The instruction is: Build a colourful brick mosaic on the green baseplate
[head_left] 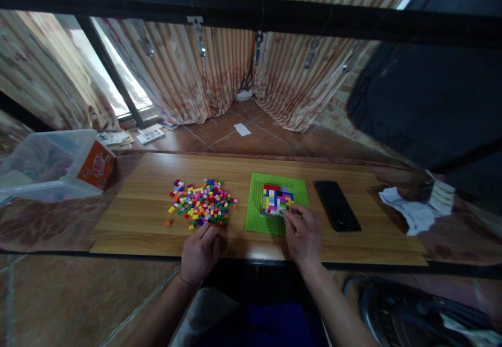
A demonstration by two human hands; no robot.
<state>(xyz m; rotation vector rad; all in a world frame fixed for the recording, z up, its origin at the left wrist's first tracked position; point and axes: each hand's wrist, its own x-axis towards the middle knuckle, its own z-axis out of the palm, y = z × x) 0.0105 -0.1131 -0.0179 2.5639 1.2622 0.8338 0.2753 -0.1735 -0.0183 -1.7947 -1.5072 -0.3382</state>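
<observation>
Build [277,192] sits on green plate [257,224], approx mid-table, R of pile [202,200]. Progress, judging by now only: a multi-col block of bricks is joined up, roughly rectangular, red strip along far edge, white/blue/yellow/pink bits in the top, looks raised off plate; rest of plate, all round it, bare studs. Left over: lots of loose bricks in pile, none joined afaict, so plenty unused; can't tell how many the build would take

L hand [201,252]: fingers curled in, tips at near edge of pile, forearm off table edge; can't tell if it's pinching a brick. R hand [305,231]: thumb + index at near-R corner of build, other fingers bent; contact likely, but can't tell if tips grip a brick or just press

Materials: bricks = small glossy plastic, boxy, mixed cols; 1 orange brick [168,223] lies apart, near-L of pile. Plate = thin, square-ish, lime, studded. Table [129,205] = wood-grain, smooth, w/ some sheen. Phone [337,205] = flat black slab, R of plate, not touching. Bin [58,193] far L = see-through plastic, orange label [98,165]. Papers [410,213] far R, white, creased. Curtains [219,69] behind = striped cloth, pleated
</observation>
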